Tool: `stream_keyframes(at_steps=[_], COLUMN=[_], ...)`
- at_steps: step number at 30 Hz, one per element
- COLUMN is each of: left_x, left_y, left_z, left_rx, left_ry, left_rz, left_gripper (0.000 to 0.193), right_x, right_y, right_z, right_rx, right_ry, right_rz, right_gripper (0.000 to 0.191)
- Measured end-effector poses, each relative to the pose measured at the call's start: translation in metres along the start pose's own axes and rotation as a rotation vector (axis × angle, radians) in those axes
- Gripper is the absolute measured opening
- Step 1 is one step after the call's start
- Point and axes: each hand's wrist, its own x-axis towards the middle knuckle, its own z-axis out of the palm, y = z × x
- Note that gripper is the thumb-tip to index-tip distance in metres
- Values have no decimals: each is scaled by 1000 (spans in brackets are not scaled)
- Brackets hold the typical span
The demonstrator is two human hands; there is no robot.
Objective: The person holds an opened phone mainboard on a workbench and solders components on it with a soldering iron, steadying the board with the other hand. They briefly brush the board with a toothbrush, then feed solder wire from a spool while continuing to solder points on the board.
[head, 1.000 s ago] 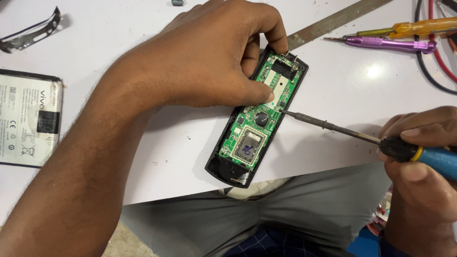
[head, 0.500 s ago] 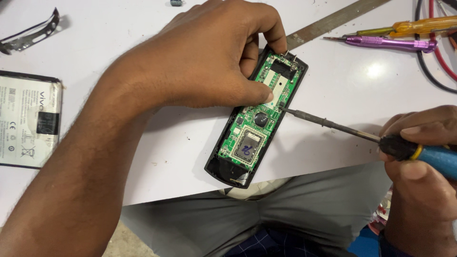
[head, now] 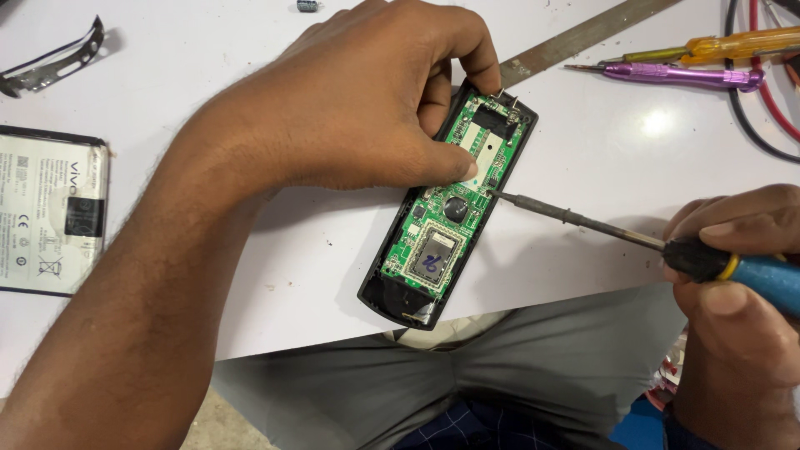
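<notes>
Left hand: the left hand [head: 367, 108] reaches in from the near left and lies over the far half of the opened remote control [head: 450, 208], fingers curled around its far end and the thumb pressed flat on the green circuit board [head: 467, 187].
Right hand: the right hand [head: 742, 308], at the near right edge, is closed around the blue and black handle of a screwdriver [head: 667, 246].
Screwdriver: its thin metal shaft runs left and slightly far from the handle; the tip touches the right edge of the circuit board, just beside the thumb.
Remote control: a black, long shell lying tilted on the white table [head: 600, 158], its near end at the table's edge, above the person's grey trousers [head: 533, 367]. The board sits inside the shell, with a square metal shield [head: 433, 254] toward the near end and a round black part next to it.
Left of the table: a flat phone battery [head: 46, 212] lies at the left edge; a bent metal bracket [head: 54, 62] lies farther back.
Far right: a purple screwdriver [head: 683, 75] and a yellow screwdriver [head: 733, 42] lie side by side, near a steel ruler [head: 583, 33] and red and black cables [head: 762, 100].
</notes>
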Motion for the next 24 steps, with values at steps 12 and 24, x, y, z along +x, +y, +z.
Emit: stream_keyframes(at_steps=[12, 24], left_x=[0, 1], left_y=[0, -2], left_z=[0, -1], left_rx=[-4, -20], left_ry=[-4, -11], left_rz=[-10, 19], left_gripper=[45, 46], right_x=[0, 9], right_y=[-2, -16], right_z=[3, 10], right_rx=[17, 18], right_ry=[14, 22], right_rz=[5, 30], right_gripper=[36, 31])
